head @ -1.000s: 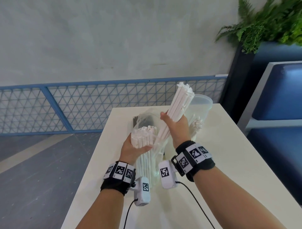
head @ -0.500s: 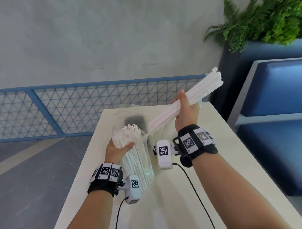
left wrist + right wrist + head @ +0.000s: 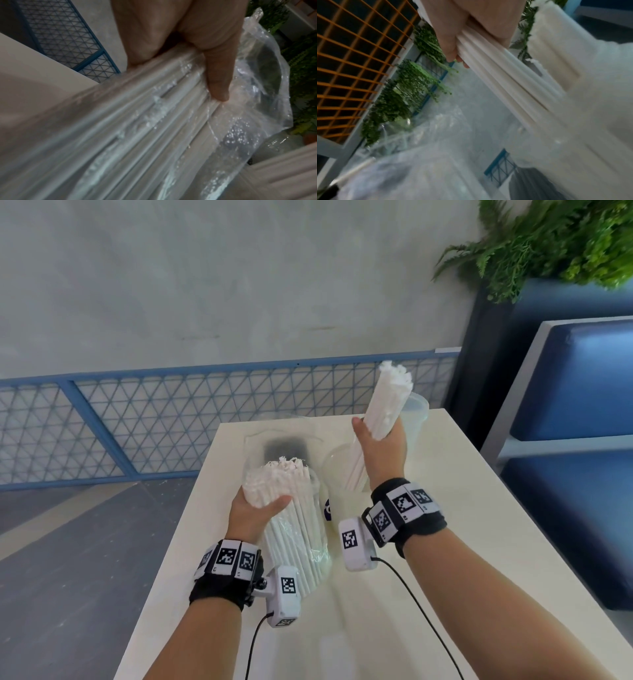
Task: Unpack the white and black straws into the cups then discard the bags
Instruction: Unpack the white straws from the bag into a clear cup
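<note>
My right hand point(image 3: 380, 446) grips a bundle of white straws point(image 3: 388, 402) almost upright, its lower ends inside a clear plastic cup point(image 3: 337, 470) on the white table point(image 3: 462, 508). In the right wrist view the fingers point(image 3: 452, 44) wrap the same white straws point(image 3: 496, 75). My left hand point(image 3: 255, 510) holds a clear bag of white straws point(image 3: 294, 529) near its open top, thumb across the front. The left wrist view shows that thumb point(image 3: 217, 81) pressing the bag point(image 3: 137, 128). A second clear bag with black straws point(image 3: 286, 446) lies behind on the table.
Another clear cup point(image 3: 416, 419) stands at the table's far right, behind the right hand. A blue mesh fence point(image 3: 137, 419) runs beyond the table. A blue bench point(image 3: 575, 440) and a fern planter point(image 3: 548, 241) are at the right.
My right hand swung the loose straw bundle from a slant pointing right to nearly upright and lowered its ends into the near cup. The left hand kept its hold on the bag.
</note>
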